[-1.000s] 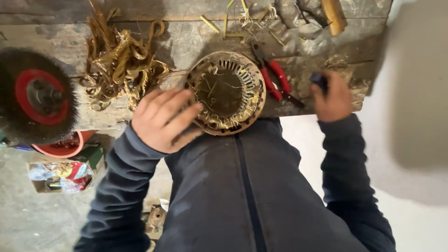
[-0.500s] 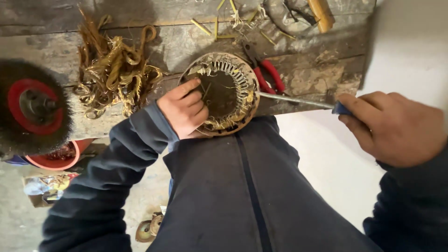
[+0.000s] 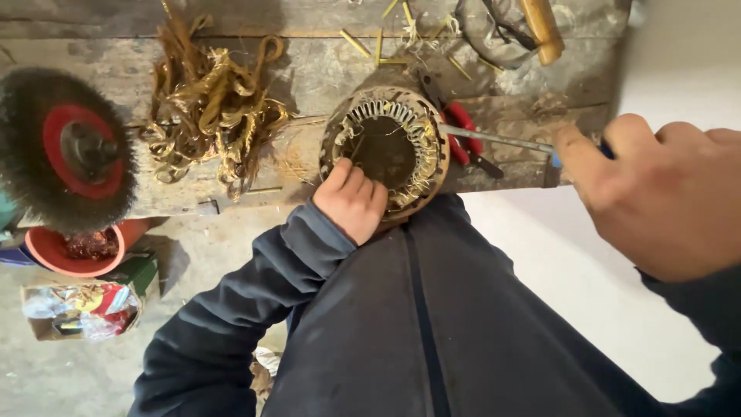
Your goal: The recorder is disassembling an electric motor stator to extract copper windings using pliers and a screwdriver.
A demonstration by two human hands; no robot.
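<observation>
- Head view: my left hand [image 3: 353, 202] is clamped on the near rim of the round motor stator [image 3: 386, 150], which stands on its side at the edge of the wooden bench [image 3: 309, 73], against my lap.
- My right hand [image 3: 664, 193] is closed around a screwdriver [image 3: 498, 140]; the handle is almost wholly hidden in the fist, only a blue sliver shows. The shaft tip meets the stator's right rim; exact contact point hard to make out.
- Red-handled pliers [image 3: 465, 131] lie behind the shaft, partly covered by it and the stator.
- Pile of pulled copper wire [image 3: 212, 116] lies left of the stator, apart from it.
- Wire brush wheel [image 3: 65, 147] at far left, cut off by the frame edge.
- Wooden handle [image 3: 540, 27] at top, cropped.
</observation>
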